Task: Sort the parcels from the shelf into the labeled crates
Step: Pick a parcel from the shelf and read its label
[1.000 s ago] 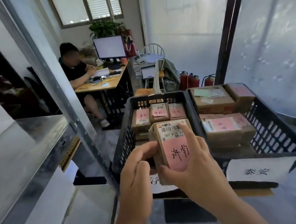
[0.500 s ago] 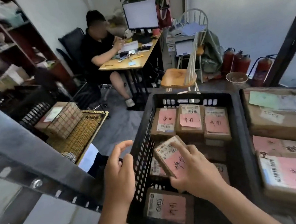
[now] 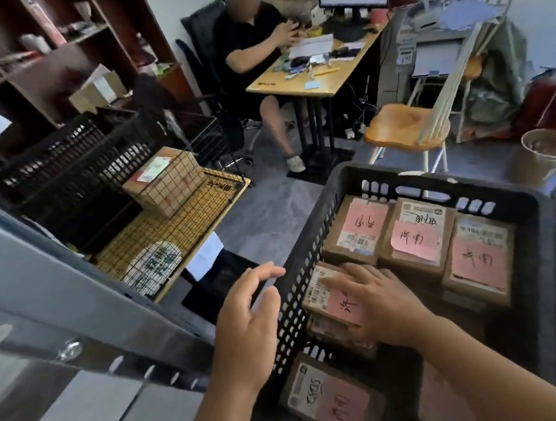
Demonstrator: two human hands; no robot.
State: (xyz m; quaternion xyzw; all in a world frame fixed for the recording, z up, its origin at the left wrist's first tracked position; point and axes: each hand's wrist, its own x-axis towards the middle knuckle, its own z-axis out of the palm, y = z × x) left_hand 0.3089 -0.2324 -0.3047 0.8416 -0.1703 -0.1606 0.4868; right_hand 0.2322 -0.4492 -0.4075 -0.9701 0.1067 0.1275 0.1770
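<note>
My right hand (image 3: 378,299) lies nearly flat on the small parcel (image 3: 330,299) at the near-left of the black crate (image 3: 438,183), holding nothing closed, while my left hand (image 3: 247,320) hovers open outside; it looks light, stiff cardboard, best pinched by its edges.
</note>
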